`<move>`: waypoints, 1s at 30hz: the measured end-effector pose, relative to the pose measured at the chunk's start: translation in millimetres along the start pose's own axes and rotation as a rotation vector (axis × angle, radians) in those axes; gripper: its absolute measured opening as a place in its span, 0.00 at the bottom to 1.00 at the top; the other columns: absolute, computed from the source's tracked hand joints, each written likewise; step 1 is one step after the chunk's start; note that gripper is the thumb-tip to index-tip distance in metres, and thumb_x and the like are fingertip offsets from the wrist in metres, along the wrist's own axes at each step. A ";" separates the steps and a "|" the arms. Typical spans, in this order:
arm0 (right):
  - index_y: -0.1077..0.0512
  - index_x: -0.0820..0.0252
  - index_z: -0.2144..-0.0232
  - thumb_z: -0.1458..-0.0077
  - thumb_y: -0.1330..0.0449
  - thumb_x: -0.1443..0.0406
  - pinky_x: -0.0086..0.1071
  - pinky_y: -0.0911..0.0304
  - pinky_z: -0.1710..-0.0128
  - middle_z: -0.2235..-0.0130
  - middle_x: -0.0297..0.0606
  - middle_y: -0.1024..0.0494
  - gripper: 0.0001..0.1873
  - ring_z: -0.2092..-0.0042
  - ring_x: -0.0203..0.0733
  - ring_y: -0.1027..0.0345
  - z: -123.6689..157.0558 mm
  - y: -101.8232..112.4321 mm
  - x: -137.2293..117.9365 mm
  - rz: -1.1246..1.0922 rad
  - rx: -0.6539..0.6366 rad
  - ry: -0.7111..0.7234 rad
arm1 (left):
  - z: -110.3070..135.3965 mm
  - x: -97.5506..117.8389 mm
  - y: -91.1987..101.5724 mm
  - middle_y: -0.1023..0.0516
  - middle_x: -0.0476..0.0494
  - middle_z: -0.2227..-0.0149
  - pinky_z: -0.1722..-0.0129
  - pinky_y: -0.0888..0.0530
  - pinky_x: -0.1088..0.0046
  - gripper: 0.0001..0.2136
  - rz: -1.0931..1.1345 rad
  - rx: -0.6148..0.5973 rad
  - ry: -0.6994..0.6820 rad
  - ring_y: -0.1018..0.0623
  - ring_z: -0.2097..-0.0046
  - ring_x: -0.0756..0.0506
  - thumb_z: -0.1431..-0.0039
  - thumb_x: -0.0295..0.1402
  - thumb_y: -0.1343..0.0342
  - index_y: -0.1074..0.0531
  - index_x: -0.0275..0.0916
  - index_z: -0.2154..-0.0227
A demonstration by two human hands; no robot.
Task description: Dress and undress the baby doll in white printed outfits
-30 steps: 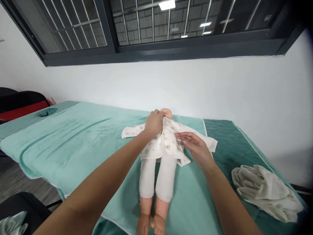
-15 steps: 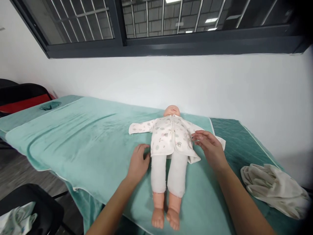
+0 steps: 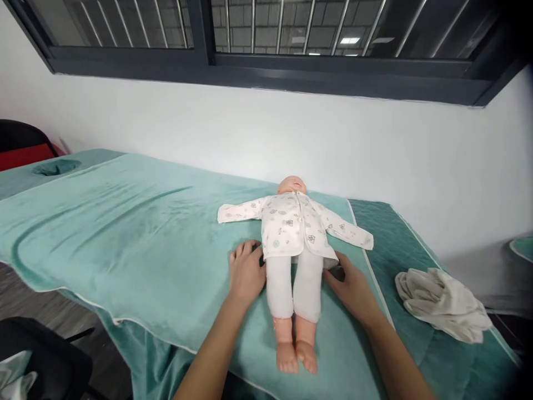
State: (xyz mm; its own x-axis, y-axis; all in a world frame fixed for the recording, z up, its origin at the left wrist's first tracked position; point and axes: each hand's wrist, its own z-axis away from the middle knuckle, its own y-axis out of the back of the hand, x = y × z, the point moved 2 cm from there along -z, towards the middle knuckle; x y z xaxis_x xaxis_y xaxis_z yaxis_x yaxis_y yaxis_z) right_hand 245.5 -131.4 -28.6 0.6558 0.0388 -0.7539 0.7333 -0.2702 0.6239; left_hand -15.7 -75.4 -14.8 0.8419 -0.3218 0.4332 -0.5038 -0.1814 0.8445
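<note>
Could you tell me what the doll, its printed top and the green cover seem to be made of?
Doll: likely smooth vinyl or plastic, judging by its bare feet. Printed top: thin soft cloth, creased. Green cover: plush, towel-like fabric, faintly sheened.

This looks like a care-training or massage room, not a home. A padded treatment bed (image 3: 395,244) fills the view, with a face hole (image 3: 56,166) at its 10 o'clock end and a teal towel sheet (image 3: 125,222) spread over most of it. At the centre a baby doll (image 3: 293,233) in a printed wrap shirt lies on its back, a practice dummy with moulded plastic feet. Along 12 o'clock runs a bare white wall (image 3: 250,133) under a dark-framed window (image 3: 270,39) with metal bars, and panel lights show in the glass. A black chair (image 3: 50,361) stands at 8 o'clock on grey plank flooring (image 3: 25,294).
</note>
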 end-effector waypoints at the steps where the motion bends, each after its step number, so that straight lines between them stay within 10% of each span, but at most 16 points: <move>1: 0.33 0.55 0.46 0.43 0.40 0.54 0.37 0.36 0.59 0.55 0.38 0.22 0.24 0.61 0.44 0.30 -0.3 0.0 -2.4 0.009 0.000 0.003 | 0.3 1.1 0.0 0.25 0.43 0.47 0.51 0.35 0.55 0.09 0.007 0.010 -0.013 0.30 0.46 0.37 0.39 0.31 0.47 0.24 0.43 0.59; 13: 0.33 0.53 0.48 0.40 0.46 0.57 0.33 0.42 0.70 0.73 0.28 0.29 0.19 0.72 0.40 0.33 9.5 1.3 4.4 0.197 0.115 -0.035 | 14.4 -13.6 1.1 0.27 0.39 0.51 0.47 0.31 0.57 0.05 0.235 0.221 0.064 0.29 0.48 0.39 0.42 0.25 0.50 0.30 0.40 0.67; 22: 0.39 0.53 0.40 0.41 0.50 0.68 0.46 0.38 0.44 0.42 0.44 0.32 0.27 0.42 0.50 0.36 9.4 0.7 5.3 0.183 0.136 0.246 | 16.5 -14.4 2.1 0.28 0.41 0.51 0.47 0.32 0.60 0.10 0.380 0.239 0.066 0.29 0.47 0.41 0.44 0.21 0.53 0.36 0.42 0.62; 30: 0.41 0.43 0.35 0.37 0.50 0.68 0.52 0.48 0.35 0.32 0.35 0.42 0.29 0.32 0.49 0.49 10.9 1.6 -6.0 0.031 0.081 0.422 | 15.5 -11.1 5.5 0.27 0.42 0.51 0.50 0.32 0.61 0.09 0.398 0.188 0.077 0.28 0.49 0.42 0.45 0.22 0.52 0.36 0.42 0.64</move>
State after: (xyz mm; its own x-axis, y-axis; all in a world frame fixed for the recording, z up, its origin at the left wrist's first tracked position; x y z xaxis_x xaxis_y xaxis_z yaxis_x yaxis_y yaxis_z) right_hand 240.9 -142.5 -25.3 0.7054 0.4155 -0.5742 0.7068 -0.3510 0.6142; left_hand -30.8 -87.2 -19.9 0.5833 -0.3323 0.7411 -0.8122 -0.2253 0.5382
